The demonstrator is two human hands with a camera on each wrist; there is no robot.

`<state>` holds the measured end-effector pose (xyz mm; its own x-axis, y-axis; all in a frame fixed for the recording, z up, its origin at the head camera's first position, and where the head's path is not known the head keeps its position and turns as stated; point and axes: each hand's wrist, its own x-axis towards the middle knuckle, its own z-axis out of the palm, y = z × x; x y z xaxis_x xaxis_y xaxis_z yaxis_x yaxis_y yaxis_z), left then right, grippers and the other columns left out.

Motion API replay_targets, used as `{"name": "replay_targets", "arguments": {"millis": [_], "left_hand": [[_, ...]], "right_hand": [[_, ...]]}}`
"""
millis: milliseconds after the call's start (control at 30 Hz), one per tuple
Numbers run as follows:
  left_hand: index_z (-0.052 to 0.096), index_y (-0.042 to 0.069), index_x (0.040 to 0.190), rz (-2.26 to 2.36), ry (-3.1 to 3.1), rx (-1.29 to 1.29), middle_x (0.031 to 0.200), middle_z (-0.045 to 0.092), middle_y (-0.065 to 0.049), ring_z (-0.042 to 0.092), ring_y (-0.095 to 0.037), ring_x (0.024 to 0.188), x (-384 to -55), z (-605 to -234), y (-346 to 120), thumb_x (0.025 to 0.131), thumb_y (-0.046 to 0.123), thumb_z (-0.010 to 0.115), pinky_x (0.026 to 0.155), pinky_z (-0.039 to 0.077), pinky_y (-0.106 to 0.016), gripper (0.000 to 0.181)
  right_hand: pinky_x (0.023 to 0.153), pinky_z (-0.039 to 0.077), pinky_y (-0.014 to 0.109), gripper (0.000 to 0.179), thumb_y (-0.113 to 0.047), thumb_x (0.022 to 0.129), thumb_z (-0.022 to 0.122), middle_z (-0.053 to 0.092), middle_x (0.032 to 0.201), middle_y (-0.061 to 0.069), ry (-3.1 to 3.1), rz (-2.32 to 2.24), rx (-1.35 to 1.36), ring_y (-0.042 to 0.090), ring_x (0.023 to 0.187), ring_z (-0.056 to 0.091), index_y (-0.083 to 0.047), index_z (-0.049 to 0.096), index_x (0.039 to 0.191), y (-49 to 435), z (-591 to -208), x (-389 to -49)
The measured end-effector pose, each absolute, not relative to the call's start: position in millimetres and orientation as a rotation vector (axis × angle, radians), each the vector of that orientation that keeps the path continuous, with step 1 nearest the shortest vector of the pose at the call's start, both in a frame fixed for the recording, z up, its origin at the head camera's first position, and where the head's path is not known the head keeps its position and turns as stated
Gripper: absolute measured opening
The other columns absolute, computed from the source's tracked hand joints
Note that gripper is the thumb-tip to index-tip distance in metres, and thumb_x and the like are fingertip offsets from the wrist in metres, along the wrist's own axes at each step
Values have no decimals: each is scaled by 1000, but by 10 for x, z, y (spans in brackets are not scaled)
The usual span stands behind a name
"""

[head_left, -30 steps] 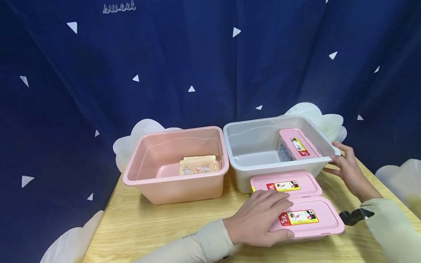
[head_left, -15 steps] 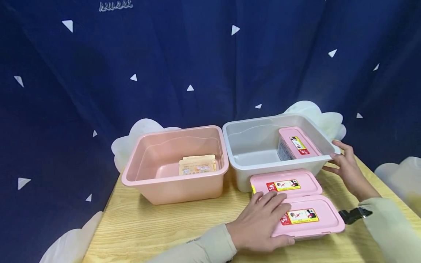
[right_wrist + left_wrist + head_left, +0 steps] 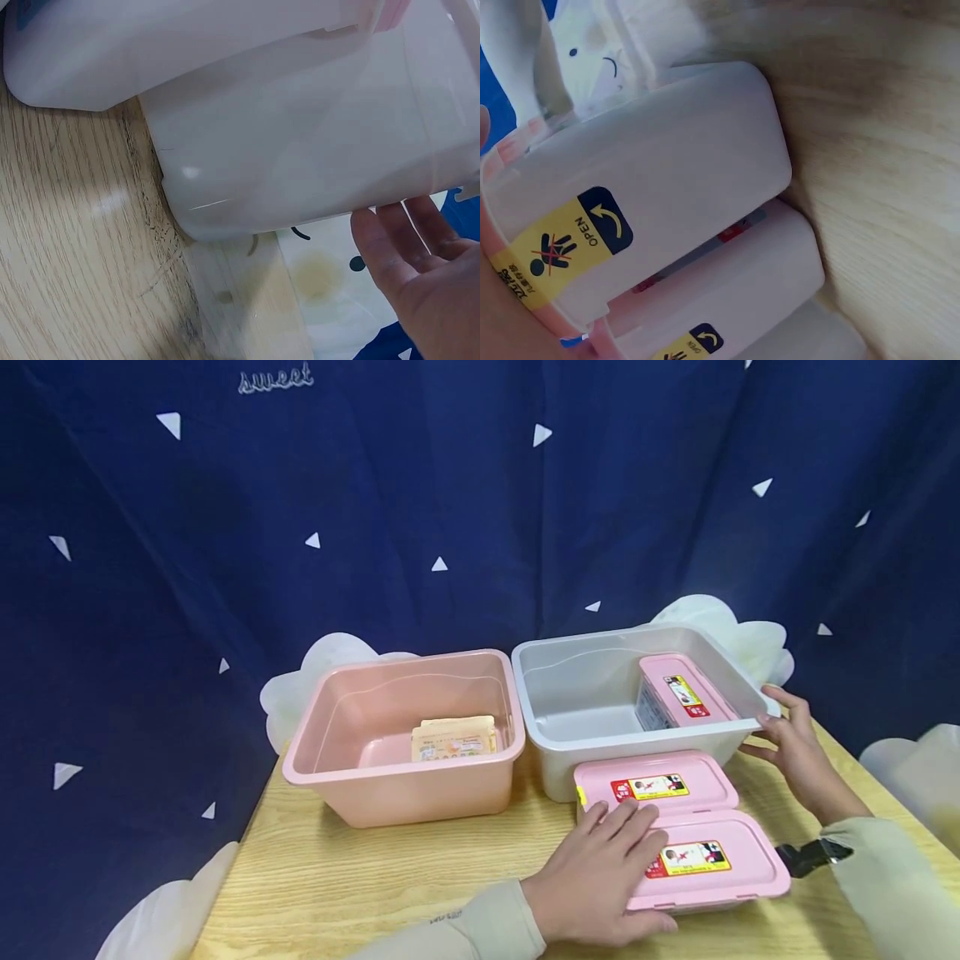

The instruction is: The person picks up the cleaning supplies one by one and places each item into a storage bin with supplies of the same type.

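In the head view my left hand [image 3: 600, 877] rests over the left end of the near pink-lidded storage box [image 3: 738, 860], fingers fairly straight on the lid and thumb along its front side. Just behind it lies a second pink-lidded storage box [image 3: 701, 772]. The left wrist view shows a box end with a yellow OPEN sticker [image 3: 566, 251]. At the right front corner of the grey bin [image 3: 558, 746], my right hand [image 3: 802, 764] touches the outside with extended fingers; its thumb is hidden in the right wrist view. Inside that bin sits another pink-lidded box [image 3: 678, 672].
A pink bin [image 3: 405, 789] stands left of the grey one, holding flat cream-coloured packets [image 3: 453, 739]. Both bins are on a wooden table [image 3: 360, 877], with a dark blue patterned curtain [image 3: 420, 485] behind. A black strap [image 3: 813, 856] is on the right wrist.
My left hand has shifted slightly toward the near side on the front box, uncovering more of the rear box. The right hand, boxes and bins stay in place; the view wavers slightly.
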<state>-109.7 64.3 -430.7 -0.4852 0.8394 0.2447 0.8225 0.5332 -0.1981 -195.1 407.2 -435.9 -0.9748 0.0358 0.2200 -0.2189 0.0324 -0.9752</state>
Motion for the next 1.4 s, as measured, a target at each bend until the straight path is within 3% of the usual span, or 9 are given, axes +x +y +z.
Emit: {"name": "replay_targets", "arguments": {"millis": [167, 300, 467, 633, 733, 833, 1067, 1400], "left_hand": [[40, 23, 140, 115, -2454, -1356, 152, 36, 2, 30, -18, 143, -1001, -4315, 676, 86, 82, 35, 112, 30, -38, 80], [46, 23, 129, 107, -2385, -1343, 142, 43, 3, 39, -14, 132, -951, -4307, 689, 84, 82, 40, 98, 35, -30, 75], [49, 24, 122, 78, -2342, -1405, 130, 47, 6, 47, -10, 115, -939, -4269, 680, 80, 84, 44, 92, 38, -26, 74], [42, 18, 133, 10, -2458, -1458, 122, 47, 9, 48, -5, 100, -930, -4214, 684, 77, 84, 52, 82, 44, -16, 88], [36, 17, 137, -47, -2586, -1430, 114, 48, 10, 48, -2, 96, -927, -4193, 709, 73, 85, 56, 70, 42, -13, 95], [37, 23, 132, -123, -2677, -1380, 104, 48, 13, 47, -1, 91, -931, -4189, 726, 69, 85, 60, 59, 33, -13, 92], [39, 29, 130, -223, -2651, -1327, 108, 48, 17, 48, 0, 95, -972, -4209, 693, 65, 80, 68, 67, 33, -11, 87], [39, 27, 124, -320, -2780, -1309, 96, 44, 14, 43, 0, 83, -963, -4186, 689, 62, 71, 78, 52, 28, -16, 85]], "right_hand": [[71, 55, 17, 39, -15, 105, 37, 30, 124, -16, -2130, 2035, 187, -4, 91, 60, -33, 24, 137, 4114, -4370, -1911], [70, 55, 16, 40, -15, 105, 37, 27, 125, -17, -2150, 2018, 173, -5, 92, 59, -32, 23, 138, 4147, -4379, -1897], [70, 55, 17, 40, -13, 105, 37, 31, 124, -16, -2124, 2055, 176, -4, 92, 60, -32, 23, 137, 4157, -4391, -1895], [70, 55, 18, 39, -14, 104, 37, 32, 124, -16, -2125, 2052, 182, -4, 92, 60, -31, 23, 137, 4138, -4383, -1901], [70, 55, 17, 39, -15, 104, 37, 31, 124, -16, -2130, 2045, 176, -4, 91, 60, -31, 23, 137, 4124, -4379, -1909], [71, 55, 18, 39, -15, 105, 37, 32, 124, -16, -2131, 2050, 175, -5, 92, 60, -31, 22, 138, 4116, -4376, -1918], [71, 56, 18, 39, -15, 105, 37, 37, 123, -14, -2097, 2078, 184, -4, 92, 61, -29, 22, 137, 4092, -4355, -1947], [71, 55, 18, 39, -16, 105, 36, 35, 123, -14, -2112, 2051, 193, -4, 92, 61, -29, 22, 139, 4051, -4353, -1949]]}}
